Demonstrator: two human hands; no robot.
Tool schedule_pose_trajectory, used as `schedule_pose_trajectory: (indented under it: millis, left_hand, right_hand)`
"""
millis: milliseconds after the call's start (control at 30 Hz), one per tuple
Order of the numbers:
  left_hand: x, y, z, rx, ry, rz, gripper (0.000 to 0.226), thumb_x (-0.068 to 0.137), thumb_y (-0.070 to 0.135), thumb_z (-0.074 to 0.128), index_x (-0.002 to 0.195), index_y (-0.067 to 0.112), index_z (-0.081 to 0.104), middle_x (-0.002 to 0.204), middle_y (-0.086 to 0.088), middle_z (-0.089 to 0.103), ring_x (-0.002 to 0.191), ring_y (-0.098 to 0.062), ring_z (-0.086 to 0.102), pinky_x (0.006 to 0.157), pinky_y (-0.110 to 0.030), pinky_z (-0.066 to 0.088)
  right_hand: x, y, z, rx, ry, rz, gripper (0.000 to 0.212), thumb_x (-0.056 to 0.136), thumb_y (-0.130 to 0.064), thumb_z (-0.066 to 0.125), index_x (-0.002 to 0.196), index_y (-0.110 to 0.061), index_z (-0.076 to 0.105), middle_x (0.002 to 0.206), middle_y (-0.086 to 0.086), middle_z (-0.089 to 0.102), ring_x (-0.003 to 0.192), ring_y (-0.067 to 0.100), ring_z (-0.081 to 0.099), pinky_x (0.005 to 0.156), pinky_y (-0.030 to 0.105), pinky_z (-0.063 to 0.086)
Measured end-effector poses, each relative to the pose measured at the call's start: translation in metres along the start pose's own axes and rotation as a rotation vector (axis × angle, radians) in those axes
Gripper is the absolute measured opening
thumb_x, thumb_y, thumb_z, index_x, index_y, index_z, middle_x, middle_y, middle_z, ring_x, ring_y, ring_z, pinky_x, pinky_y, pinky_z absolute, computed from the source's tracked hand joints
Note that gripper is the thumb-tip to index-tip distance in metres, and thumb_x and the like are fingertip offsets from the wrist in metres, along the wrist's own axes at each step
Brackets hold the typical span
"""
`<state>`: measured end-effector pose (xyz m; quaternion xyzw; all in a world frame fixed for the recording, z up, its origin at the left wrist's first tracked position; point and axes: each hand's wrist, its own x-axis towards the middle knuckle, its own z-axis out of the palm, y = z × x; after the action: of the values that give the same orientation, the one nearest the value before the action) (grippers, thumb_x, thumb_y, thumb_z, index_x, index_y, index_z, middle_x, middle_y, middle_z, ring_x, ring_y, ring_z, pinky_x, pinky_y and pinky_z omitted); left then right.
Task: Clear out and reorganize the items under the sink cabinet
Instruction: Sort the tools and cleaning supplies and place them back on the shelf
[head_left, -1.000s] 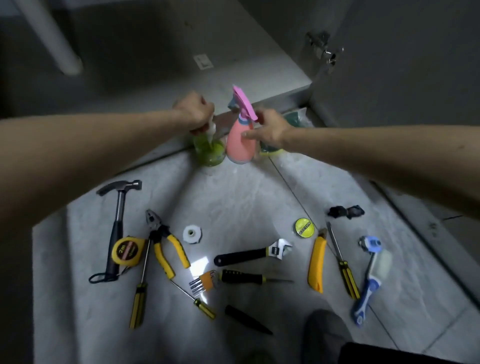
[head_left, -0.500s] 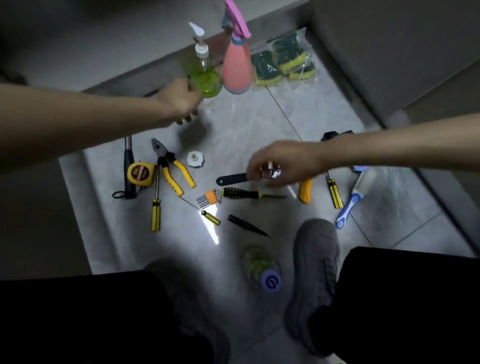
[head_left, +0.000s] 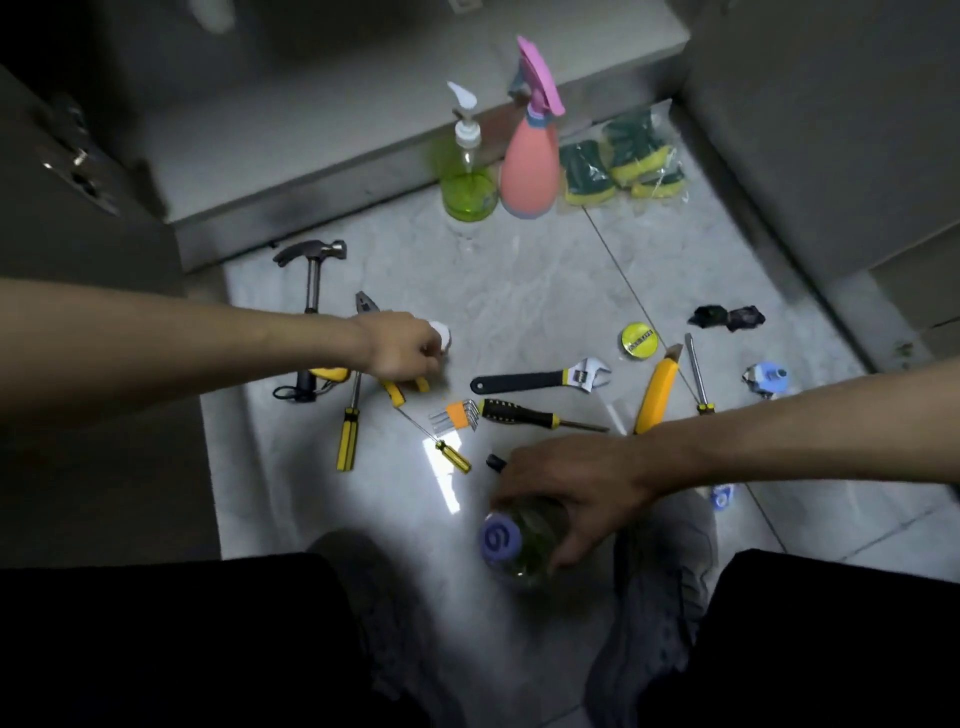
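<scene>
Half a sec ago the right hand (head_left: 566, 499) hovered over the black-handled wrench (head_left: 540, 378); now it has dropped nearer the person, fingers curled round a clear bottle with a blue cap (head_left: 511, 543) standing on the floor between the knees. The left hand (head_left: 402, 345), which was up by the green pump bottle (head_left: 467, 182), has come down over the tool row, fingertips closing on a small white fitting (head_left: 442, 335); can't tell if it's lifted yet.

Edges & room: pale tiled floor (head_left: 545, 291) runs from the cabinet base lip at top to dark trousers and grey shoes at bottom. Open cabinet doors flank both sides. Widest bare patch lies mid-floor, between the bottles and the tools; another bare strip lies to the left of the blue-capped bottle, lit by a bright glare.

Other things: pink spray bottle (head_left: 530, 171) stands just beside the green one, w/ a bag of green-yellow sponges (head_left: 623, 161) to its right, all against the cabinet lip. Hammer (head_left: 311, 280) and pliers (head_left: 387, 364) lie partly under the left forearm and hand. Hex keys (head_left: 457, 415), several yellow-handled screwdrivers, yellow utility knife (head_left: 657, 389), round yellow tape tin (head_left: 639, 339) and a black scrap (head_left: 727, 317) are scattered thru the middle and right. The right forearm crosses over the knife's near end and hides items behind it.
</scene>
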<state>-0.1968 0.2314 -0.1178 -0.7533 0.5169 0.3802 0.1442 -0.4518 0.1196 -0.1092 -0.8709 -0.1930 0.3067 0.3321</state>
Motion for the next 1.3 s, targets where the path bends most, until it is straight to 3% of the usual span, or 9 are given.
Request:
schedule_pose_trajectory:
  millis: [67, 100, 267, 467, 600, 800, 967, 1133, 1300]
  left_hand:
    - [-0.003, -0.013, -0.006, -0.033, 0.042, -0.016, 0.028, 0.097, 0.038, 0.051, 0.115, 0.022, 0.066, 0.11, -0.007, 0.068, 0.094, -0.025, 0.06, 0.076, -0.032, 0.046]
    - [-0.006, -0.021, -0.01, -0.042, 0.072, -0.032, 0.029, 0.097, 0.038, 0.051, 0.116, 0.023, 0.066, 0.113, -0.007, 0.068, 0.098, -0.026, 0.061, 0.077, -0.032, 0.046]
    - [-0.005, -0.057, -0.05, -0.157, 0.273, -0.13, 0.028, 0.096, 0.025, 0.054, 0.119, 0.017, 0.066, 0.119, -0.009, 0.067, 0.101, -0.023, 0.059, 0.082, -0.03, 0.046]
    - [0.009, -0.082, -0.081, -0.315, 0.349, -0.186, 0.055, 0.092, 0.015, 0.066, 0.144, 0.014, 0.046, 0.134, -0.01, 0.06, 0.103, -0.021, 0.057, 0.085, -0.029, 0.046]
    - [0.027, -0.078, -0.079, -0.533, 0.414, -0.125, 0.088, 0.08, 0.021, 0.082, 0.152, 0.017, 0.031, 0.146, -0.009, 0.047, 0.126, -0.024, 0.051, 0.094, -0.028, 0.042]
    - [0.063, -0.086, -0.06, -0.866, 0.773, -0.103, 0.073, 0.069, 0.02, 0.09, 0.13, 0.022, 0.049, 0.111, 0.011, 0.063, 0.104, -0.013, 0.062, 0.09, -0.029, 0.051]
    - [0.081, -0.092, -0.072, -0.736, 0.9, -0.196, 0.067, 0.066, 0.032, 0.091, 0.117, 0.022, 0.049, 0.105, 0.003, 0.067, 0.095, -0.02, 0.065, 0.082, -0.038, 0.057]
    - [0.1, -0.08, -0.068, -0.662, 0.914, -0.195, 0.069, 0.068, 0.026, 0.086, 0.125, 0.02, 0.047, 0.112, -0.003, 0.069, 0.1, -0.025, 0.065, 0.084, -0.039, 0.055]
    - [0.115, -0.077, -0.056, -0.763, 0.926, -0.29, 0.068, 0.069, 0.024, 0.088, 0.125, 0.016, 0.051, 0.121, -0.006, 0.068, 0.108, -0.026, 0.065, 0.089, -0.037, 0.054]
  right_hand:
    - [-0.001, 0.002, -0.016, 0.111, 0.171, 0.11, 0.06, 0.069, -0.066, 0.077, 0.119, -0.048, 0.049, 0.11, -0.016, 0.057, 0.095, 0.001, 0.053, 0.084, 0.021, 0.044]
    - [0.001, 0.004, -0.029, 0.183, 0.256, 0.163, 0.053, 0.068, -0.07, 0.074, 0.111, -0.052, 0.048, 0.105, -0.021, 0.057, 0.093, -0.001, 0.055, 0.082, 0.022, 0.047]
    - [0.034, 0.044, -0.117, 0.431, 0.608, 0.291, 0.068, 0.063, -0.067, 0.082, 0.113, -0.028, 0.058, 0.108, -0.01, 0.07, 0.097, 0.008, 0.069, 0.091, 0.04, 0.057]
    - [0.101, 0.085, -0.188, 0.296, 0.833, 0.433, 0.071, 0.072, -0.048, 0.087, 0.122, -0.016, 0.05, 0.114, -0.001, 0.062, 0.1, 0.017, 0.064, 0.092, 0.04, 0.054]
    - [0.139, 0.095, -0.205, 0.303, 0.842, 0.503, 0.072, 0.07, -0.053, 0.087, 0.121, -0.016, 0.051, 0.113, 0.001, 0.063, 0.104, 0.021, 0.063, 0.093, 0.041, 0.054]
    - [0.153, 0.107, -0.211, 0.446, 0.881, 0.397, 0.068, 0.075, -0.038, 0.087, 0.128, -0.016, 0.051, 0.106, -0.012, 0.061, 0.105, 0.012, 0.063, 0.095, 0.032, 0.054]
    - [0.124, 0.125, -0.195, 0.416, 0.898, 0.445, 0.041, 0.089, -0.018, 0.071, 0.128, -0.012, 0.058, 0.109, 0.0, 0.064, 0.094, 0.016, 0.062, 0.095, 0.038, 0.054]
    - [0.097, 0.137, -0.168, 0.323, 0.672, 0.542, 0.026, 0.092, -0.01, 0.059, 0.117, -0.012, 0.064, 0.104, 0.009, 0.072, 0.098, 0.028, 0.069, 0.095, 0.045, 0.053]
    - [0.1, 0.132, -0.148, 0.216, 0.467, 0.549, 0.02, 0.092, -0.014, 0.056, 0.108, -0.017, 0.068, 0.108, 0.002, 0.072, 0.102, 0.024, 0.067, 0.095, 0.034, 0.051]
